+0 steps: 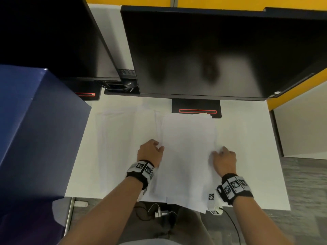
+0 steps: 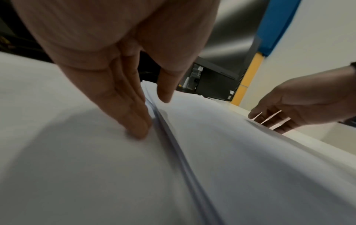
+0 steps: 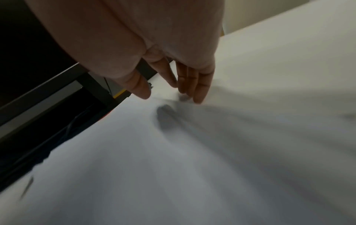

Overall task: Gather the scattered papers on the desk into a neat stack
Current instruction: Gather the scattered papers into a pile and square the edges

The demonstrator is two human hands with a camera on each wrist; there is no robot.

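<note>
White desk [image 1: 247,138], straight fingers [image 2: 134,115] flanking papers [image 1: 187,147]

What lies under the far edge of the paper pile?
The far edge of the paper pile overlaps the black monitor base of the right monitor. Elsewhere the white desk shows around it; whatever lies beneath the sheets is covered.

Two dark monitors [image 1: 212,53] stand behind, a blue box [image 1: 35,129] at left.

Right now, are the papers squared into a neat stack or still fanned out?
Still fanned: the papers show offset edges, some overhanging the desk front, between left hand and right hand.
</note>
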